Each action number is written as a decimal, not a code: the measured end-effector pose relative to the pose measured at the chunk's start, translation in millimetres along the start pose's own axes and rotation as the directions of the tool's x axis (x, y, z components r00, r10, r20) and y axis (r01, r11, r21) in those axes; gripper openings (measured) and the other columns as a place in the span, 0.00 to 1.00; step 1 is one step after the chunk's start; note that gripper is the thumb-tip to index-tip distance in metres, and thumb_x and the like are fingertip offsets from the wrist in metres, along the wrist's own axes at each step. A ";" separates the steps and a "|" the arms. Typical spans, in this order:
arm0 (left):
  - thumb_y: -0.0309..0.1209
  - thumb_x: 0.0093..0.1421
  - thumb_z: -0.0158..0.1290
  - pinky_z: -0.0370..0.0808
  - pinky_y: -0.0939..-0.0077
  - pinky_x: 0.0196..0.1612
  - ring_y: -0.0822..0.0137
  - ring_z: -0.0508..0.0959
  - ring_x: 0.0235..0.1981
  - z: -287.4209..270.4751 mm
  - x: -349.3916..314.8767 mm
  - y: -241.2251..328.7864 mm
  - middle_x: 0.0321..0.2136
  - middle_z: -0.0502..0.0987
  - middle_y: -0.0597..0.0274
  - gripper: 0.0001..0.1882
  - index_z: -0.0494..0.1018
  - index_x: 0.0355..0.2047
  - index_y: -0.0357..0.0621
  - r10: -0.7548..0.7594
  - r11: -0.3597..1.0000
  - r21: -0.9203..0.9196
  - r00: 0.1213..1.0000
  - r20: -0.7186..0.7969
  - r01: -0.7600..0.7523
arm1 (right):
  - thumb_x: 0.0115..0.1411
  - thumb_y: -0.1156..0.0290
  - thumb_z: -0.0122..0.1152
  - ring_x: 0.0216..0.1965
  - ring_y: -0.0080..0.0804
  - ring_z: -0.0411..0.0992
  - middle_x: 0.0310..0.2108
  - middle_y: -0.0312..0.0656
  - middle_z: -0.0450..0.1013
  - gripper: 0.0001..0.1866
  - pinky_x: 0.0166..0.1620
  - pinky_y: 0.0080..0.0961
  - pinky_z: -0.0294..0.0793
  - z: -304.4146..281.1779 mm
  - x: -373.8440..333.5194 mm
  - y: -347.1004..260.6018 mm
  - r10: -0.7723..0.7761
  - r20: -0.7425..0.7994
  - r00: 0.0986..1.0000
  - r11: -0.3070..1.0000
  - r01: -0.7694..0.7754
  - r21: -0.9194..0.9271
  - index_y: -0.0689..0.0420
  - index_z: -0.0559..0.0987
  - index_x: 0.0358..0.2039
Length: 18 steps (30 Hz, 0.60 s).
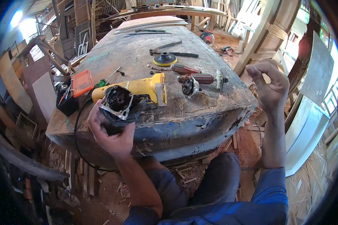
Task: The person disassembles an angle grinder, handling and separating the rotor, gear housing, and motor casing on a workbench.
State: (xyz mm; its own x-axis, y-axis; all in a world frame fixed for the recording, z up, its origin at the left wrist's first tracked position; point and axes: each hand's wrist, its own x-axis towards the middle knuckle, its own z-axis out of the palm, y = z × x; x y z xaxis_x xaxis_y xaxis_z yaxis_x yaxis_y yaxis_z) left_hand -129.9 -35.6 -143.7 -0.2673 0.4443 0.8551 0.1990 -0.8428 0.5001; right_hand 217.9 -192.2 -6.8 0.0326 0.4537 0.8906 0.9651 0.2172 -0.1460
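Note:
My left hand (118, 138) grips a dark gear housing (118, 99) from below, its open round face and metal rim turned up toward me. Dark, crumpled-looking material hangs around its underside. Just behind it lies a yellow power tool body (146, 90) on the worn table. My right hand (270, 84) is raised off the table's right side, its thumb and fingers curled together; anything between the fingertips is too small to make out. On the table between my hands lie a motor armature (202, 78), a round metal gear part (190, 87) and a red-handled screwdriver (184, 69).
A yellow-and-black backing pad (165, 59) sits near dark pliers (167, 47). Left are an orange-lidded black box (82, 83), a green-handled screwdriver (102, 82) and a black cable (76, 127). Wooden panels (264, 37) lean at the right. Wood scraps litter the floor.

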 end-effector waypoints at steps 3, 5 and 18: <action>0.21 0.43 0.70 0.71 0.61 0.67 0.58 0.78 0.59 -0.4 -1.1 0.7 0.57 0.77 0.52 0.45 0.69 0.65 0.37 -0.006 1.000 -0.016 1.000 -0.002 0.006 | 0.63 0.77 0.75 0.32 0.20 0.80 0.30 0.37 0.84 0.02 0.38 0.21 0.80 -5.0 -34.2 -0.2 0.199 -0.128 0.972 0.954 -0.162 0.251 0.60 0.89 0.36; 0.22 0.44 0.71 0.71 0.61 0.66 0.58 0.78 0.60 2.7 -1.2 7.5 0.57 0.76 0.52 0.45 0.69 0.65 0.37 -0.026 1.000 0.018 1.000 0.010 0.026 | 0.64 0.76 0.75 0.30 0.21 0.80 0.28 0.38 0.84 0.03 0.36 0.21 0.80 -22.9 -76.3 6.7 0.330 -0.066 0.941 0.898 -0.292 0.328 0.61 0.89 0.37; 0.24 0.47 0.73 0.69 0.56 0.71 0.56 0.74 0.64 -2.3 -4.3 14.1 0.62 0.72 0.49 0.47 0.65 0.67 0.37 -0.113 0.989 -0.105 0.992 -0.060 0.106 | 0.65 0.64 0.78 0.37 0.23 0.82 0.32 0.38 0.85 0.12 0.42 0.28 0.81 101.0 -351.0 -47.7 0.364 0.751 0.550 0.234 -0.835 0.498 0.60 0.87 0.33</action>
State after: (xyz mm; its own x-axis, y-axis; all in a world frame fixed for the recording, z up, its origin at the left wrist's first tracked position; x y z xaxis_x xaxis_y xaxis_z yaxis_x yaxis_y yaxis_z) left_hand -128.1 -50.1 -140.7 -0.3437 0.5176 0.7835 0.0692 -0.8181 0.5708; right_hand 134.2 -274.6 -356.0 0.1745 0.9781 0.1131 0.0696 0.1023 -0.9923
